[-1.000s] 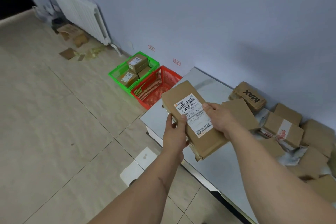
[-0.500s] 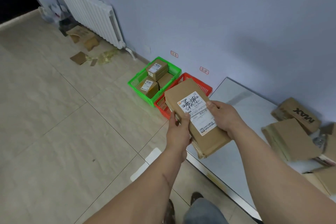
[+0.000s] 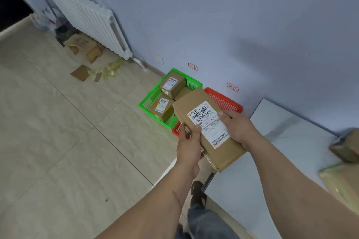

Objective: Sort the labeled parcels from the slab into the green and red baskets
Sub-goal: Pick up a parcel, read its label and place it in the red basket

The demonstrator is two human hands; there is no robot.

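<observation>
A long brown cardboard parcel [image 3: 196, 107] with a white shipping label is held in both hands above the floor baskets. My left hand [image 3: 189, 145] grips its near left edge with the thumb on the label. My right hand [image 3: 236, 127] holds its right side, thumb on top. The green basket [image 3: 147, 104] on the floor holds a few labeled boxes. The red basket [image 3: 223, 100] beside it is mostly hidden behind the parcel. The white slab [image 3: 272, 153] lies to the right with brown parcels [image 3: 345, 146] at its far right edge.
A white radiator [image 3: 87, 19] stands along the wall at upper left, with cardboard scraps [image 3: 81, 72] and torn wrapping on the tiled floor below it. Small red-framed tags [image 3: 232, 87] are stuck on the wall above the baskets. My foot [image 3: 198, 194] shows by the slab's corner.
The parcel, held in both hands, has come off the slab and moved left over the baskets. The view has swung left, so most slab parcels have left the frame.
</observation>
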